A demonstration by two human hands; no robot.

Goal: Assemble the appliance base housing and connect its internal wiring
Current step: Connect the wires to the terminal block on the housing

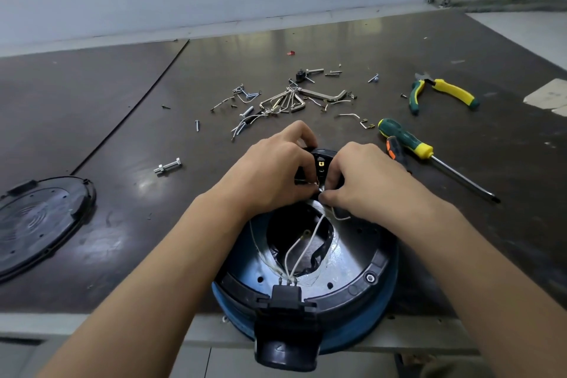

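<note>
An upturned blue appliance with a black base housing (362, 282) sits at the table's near edge, its metal underside exposed. White wires (294, 250) run from a black socket block (287, 293) at the near rim up toward a black terminal part (320, 164) at the far rim. My left hand (276, 169) grips the far rim beside that terminal. My right hand (359, 178) pinches a white wire end right below the terminal. The fingertips of both hands meet there and hide the joint.
A round black bottom cover (40, 221) lies at the left. Loose screws, hex keys and wire bits (285, 100) are scattered behind the hands. Pliers (441, 92), a green screwdriver (429, 152) and an orange-handled tool (395, 149) lie at the right. A bolt (167, 166) rests left of the hands.
</note>
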